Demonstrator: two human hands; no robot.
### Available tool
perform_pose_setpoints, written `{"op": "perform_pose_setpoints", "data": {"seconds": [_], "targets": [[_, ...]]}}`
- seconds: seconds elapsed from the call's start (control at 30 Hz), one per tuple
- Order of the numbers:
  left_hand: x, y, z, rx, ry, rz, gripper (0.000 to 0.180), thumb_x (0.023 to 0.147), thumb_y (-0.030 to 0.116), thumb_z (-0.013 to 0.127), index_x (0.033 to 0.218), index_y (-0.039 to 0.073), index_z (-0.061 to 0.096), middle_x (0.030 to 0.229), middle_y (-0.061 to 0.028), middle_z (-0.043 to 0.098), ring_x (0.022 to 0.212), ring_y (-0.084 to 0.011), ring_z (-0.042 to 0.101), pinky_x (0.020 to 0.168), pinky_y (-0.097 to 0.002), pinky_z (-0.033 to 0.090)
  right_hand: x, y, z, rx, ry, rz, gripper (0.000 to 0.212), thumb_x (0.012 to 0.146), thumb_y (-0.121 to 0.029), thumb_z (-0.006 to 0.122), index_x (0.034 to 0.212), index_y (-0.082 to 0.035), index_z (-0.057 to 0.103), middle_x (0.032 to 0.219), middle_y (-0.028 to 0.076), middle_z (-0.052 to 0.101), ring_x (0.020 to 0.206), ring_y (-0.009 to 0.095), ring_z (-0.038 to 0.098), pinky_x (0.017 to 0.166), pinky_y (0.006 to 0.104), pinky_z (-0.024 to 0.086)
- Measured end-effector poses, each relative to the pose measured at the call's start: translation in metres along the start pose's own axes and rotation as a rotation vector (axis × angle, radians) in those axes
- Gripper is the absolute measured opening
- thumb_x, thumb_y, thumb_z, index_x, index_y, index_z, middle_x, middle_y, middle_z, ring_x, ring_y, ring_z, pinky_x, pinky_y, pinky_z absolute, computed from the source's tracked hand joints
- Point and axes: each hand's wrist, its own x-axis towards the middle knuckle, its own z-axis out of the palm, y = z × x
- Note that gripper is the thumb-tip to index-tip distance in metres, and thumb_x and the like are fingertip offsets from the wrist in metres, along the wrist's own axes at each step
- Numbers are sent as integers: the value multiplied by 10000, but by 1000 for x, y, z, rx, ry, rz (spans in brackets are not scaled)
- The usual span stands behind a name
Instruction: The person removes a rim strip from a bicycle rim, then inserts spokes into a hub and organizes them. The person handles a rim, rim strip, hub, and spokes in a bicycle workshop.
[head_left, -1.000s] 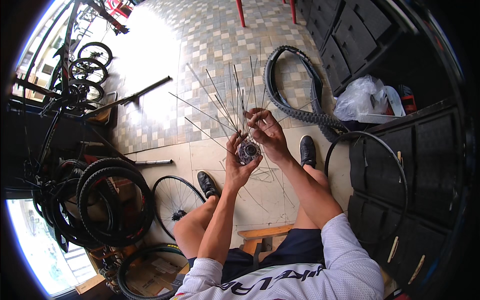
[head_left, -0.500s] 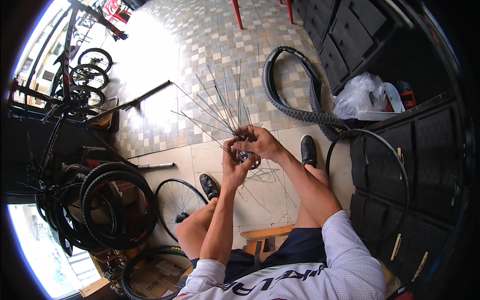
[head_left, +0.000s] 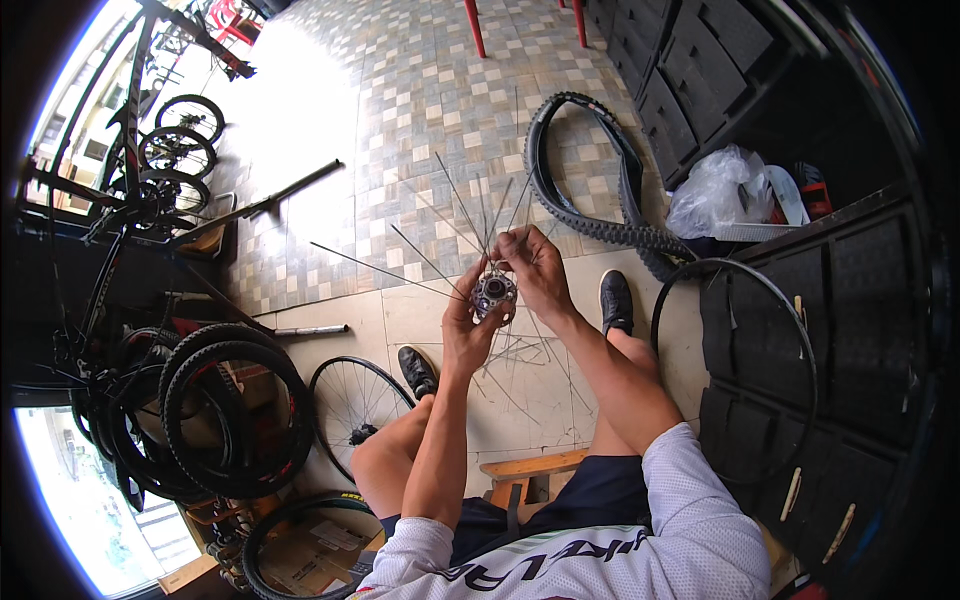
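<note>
Hub (head_left: 494,288) over pale tiles (head_left: 405,312) — black drawers (head_left: 708,82) right, bikes (head_left: 132,125) left.

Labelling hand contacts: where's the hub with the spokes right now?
Near the centre of the head view, the hub is held in the left hand, with the right hand close at its upper right and spokes fanning out above it.

Bold dark capital letters run across the front of the white shirt (head_left: 665,535), curved with the cloth and partly lost in folds; small yellow lettering stands on the black tyre (head_left: 350,497) at lower left; the print on the cardboard box (head_left: 312,548) within its ring is too small to read.
</note>
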Motion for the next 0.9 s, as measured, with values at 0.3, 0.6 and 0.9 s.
{"op": "perform_pose_setpoints", "data": {"seconds": [0.3,0.6,0.9], "targets": [[3,5,18,143,185,118,474,1004,144,635,1432,49,455,1225,-113,597,996,-158,633,859,-285,520,-11,-3,11,165,-91,-134,296,1082,-346,491,929,-94,480,867,-1,502,796,100,497,858,291,452],[-10,-8,14,-26,291,-58,300,1096,346,472,1167,89,612,869,-17,689,798,-71,627,652,-216,444,-7,-14,1,100,-4,-82,362,982,-332,699,1036,-87,438,872,-18,485,779,57,488,742,197,433],[-14,-29,8,186,88,251,244,1081,63,422,1278,14,557,1209,-92,604,1164,-170,558,1030,-310,411,-9,5,6,47,-303,227,453,1015,-450,608,1158,-21,578,840,25,601,778,119,599,771,289,515]]}}
